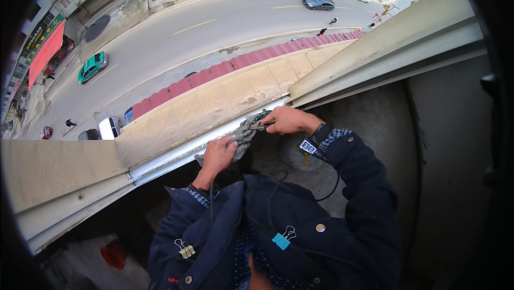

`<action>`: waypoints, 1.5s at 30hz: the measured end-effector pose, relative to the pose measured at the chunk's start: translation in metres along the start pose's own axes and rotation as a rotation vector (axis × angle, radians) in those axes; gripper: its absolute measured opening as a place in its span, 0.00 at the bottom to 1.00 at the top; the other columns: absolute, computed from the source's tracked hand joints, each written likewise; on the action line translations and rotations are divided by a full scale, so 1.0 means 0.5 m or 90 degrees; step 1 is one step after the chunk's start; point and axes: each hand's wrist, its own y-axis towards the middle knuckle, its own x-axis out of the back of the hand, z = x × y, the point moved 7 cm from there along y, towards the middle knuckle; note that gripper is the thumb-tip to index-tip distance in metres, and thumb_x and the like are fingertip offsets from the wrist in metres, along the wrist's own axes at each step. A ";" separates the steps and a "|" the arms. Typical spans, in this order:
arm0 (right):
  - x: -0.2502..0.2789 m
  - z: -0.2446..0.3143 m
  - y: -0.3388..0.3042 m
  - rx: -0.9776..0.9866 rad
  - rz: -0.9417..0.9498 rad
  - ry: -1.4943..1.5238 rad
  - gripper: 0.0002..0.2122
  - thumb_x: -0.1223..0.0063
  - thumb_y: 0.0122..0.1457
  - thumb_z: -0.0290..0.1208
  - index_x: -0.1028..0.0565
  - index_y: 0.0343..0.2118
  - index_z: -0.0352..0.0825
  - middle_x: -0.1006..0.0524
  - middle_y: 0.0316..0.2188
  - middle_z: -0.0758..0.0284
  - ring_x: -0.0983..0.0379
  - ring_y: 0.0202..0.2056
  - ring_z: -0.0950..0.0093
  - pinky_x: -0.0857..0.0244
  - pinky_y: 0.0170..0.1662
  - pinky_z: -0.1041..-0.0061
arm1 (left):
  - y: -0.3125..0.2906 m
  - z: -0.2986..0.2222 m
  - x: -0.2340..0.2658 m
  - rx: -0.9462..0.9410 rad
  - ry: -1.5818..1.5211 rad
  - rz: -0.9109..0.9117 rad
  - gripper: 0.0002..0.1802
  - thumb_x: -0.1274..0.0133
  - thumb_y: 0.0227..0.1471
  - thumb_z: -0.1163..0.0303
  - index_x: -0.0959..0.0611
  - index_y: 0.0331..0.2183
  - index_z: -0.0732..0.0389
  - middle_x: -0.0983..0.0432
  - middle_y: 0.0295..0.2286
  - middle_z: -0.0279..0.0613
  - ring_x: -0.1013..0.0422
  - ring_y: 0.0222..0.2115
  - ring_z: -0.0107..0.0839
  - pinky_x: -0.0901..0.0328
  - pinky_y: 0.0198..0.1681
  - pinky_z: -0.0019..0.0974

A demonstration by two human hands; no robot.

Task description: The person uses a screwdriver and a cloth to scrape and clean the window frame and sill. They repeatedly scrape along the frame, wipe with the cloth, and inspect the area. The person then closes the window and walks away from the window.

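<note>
A crumpled grey rag [247,134] lies bunched over the white window sill [184,149], its frayed end hanging toward me. My left hand [218,156] pinches the lower part of the rag between thumb and fingers. Above and to the right, my right hand [288,120] is closed at the rag's upper end. From its fingers a thin, slim piece [261,126] sticks out against the cloth; its kind is too small to tell.
Beyond the sill runs a tan ledge [214,102], then a red corrugated roof edge [214,69] and a street far below. A pale window frame [385,49] rises at right. A red bucket [113,253] stands low at left. A cable [334,185] hangs from my right wrist.
</note>
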 end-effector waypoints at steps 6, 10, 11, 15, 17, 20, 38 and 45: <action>-0.077 0.094 0.046 0.045 0.044 0.030 0.19 0.44 0.58 0.36 0.18 0.52 0.40 0.19 0.25 0.63 0.23 0.25 0.74 0.29 0.28 0.71 | -0.080 0.091 0.069 0.065 -0.028 -0.046 0.23 0.44 0.56 0.54 0.13 0.46 0.59 0.17 0.39 0.58 0.21 0.43 0.55 0.28 0.49 0.49; -0.155 0.192 0.097 0.137 0.049 0.007 0.19 0.45 0.59 0.36 0.19 0.53 0.37 0.18 0.31 0.60 0.22 0.28 0.72 0.27 0.36 0.70 | -0.154 0.158 0.130 0.175 -0.060 -0.080 0.22 0.43 0.55 0.55 0.13 0.45 0.60 0.17 0.38 0.58 0.21 0.42 0.55 0.28 0.48 0.49; -0.174 0.216 0.111 0.148 0.044 -0.008 0.19 0.45 0.60 0.35 0.20 0.53 0.37 0.18 0.30 0.61 0.24 0.26 0.74 0.28 0.35 0.71 | -0.174 0.173 0.148 0.195 -0.066 -0.102 0.22 0.43 0.55 0.55 0.13 0.45 0.60 0.17 0.37 0.58 0.21 0.42 0.55 0.28 0.47 0.48; -0.256 0.333 0.169 0.234 0.044 -0.087 0.20 0.46 0.60 0.39 0.20 0.53 0.37 0.17 0.41 0.52 0.19 0.41 0.56 0.28 0.48 0.63 | -0.264 0.242 0.215 0.268 -0.116 -0.211 0.20 0.42 0.55 0.57 0.13 0.44 0.61 0.17 0.36 0.57 0.20 0.40 0.53 0.28 0.45 0.46; -0.297 0.384 0.195 0.235 0.076 -0.093 0.21 0.47 0.60 0.40 0.20 0.53 0.38 0.18 0.44 0.51 0.22 0.47 0.51 0.29 0.52 0.61 | -0.310 0.280 0.245 0.293 -0.113 -0.278 0.19 0.41 0.55 0.59 0.13 0.43 0.62 0.16 0.34 0.56 0.19 0.37 0.48 0.28 0.42 0.43; -0.368 0.473 0.234 0.247 0.117 -0.108 0.20 0.48 0.60 0.40 0.20 0.52 0.39 0.18 0.45 0.51 0.22 0.47 0.50 0.29 0.53 0.61 | -0.372 0.338 0.283 0.324 -0.140 -0.376 0.18 0.42 0.56 0.61 0.13 0.42 0.63 0.17 0.30 0.53 0.19 0.33 0.42 0.28 0.40 0.41; -0.467 0.497 0.184 0.290 0.302 0.331 0.20 0.44 0.66 0.38 0.23 0.59 0.42 0.26 0.24 0.74 0.33 0.22 0.83 0.41 0.20 0.80 | -0.461 0.280 0.372 0.156 -0.427 -0.334 0.12 0.42 0.56 0.68 0.16 0.34 0.69 0.23 0.26 0.28 0.34 0.26 0.16 0.38 0.30 0.24; -0.337 0.300 0.063 0.201 0.276 0.509 0.19 0.44 0.66 0.33 0.24 0.59 0.38 0.28 0.24 0.76 0.36 0.22 0.88 0.47 0.19 0.85 | -0.388 0.133 0.318 0.076 -0.560 -0.143 0.10 0.42 0.53 0.72 0.15 0.34 0.70 0.20 0.28 0.32 0.30 0.27 0.17 0.36 0.34 0.24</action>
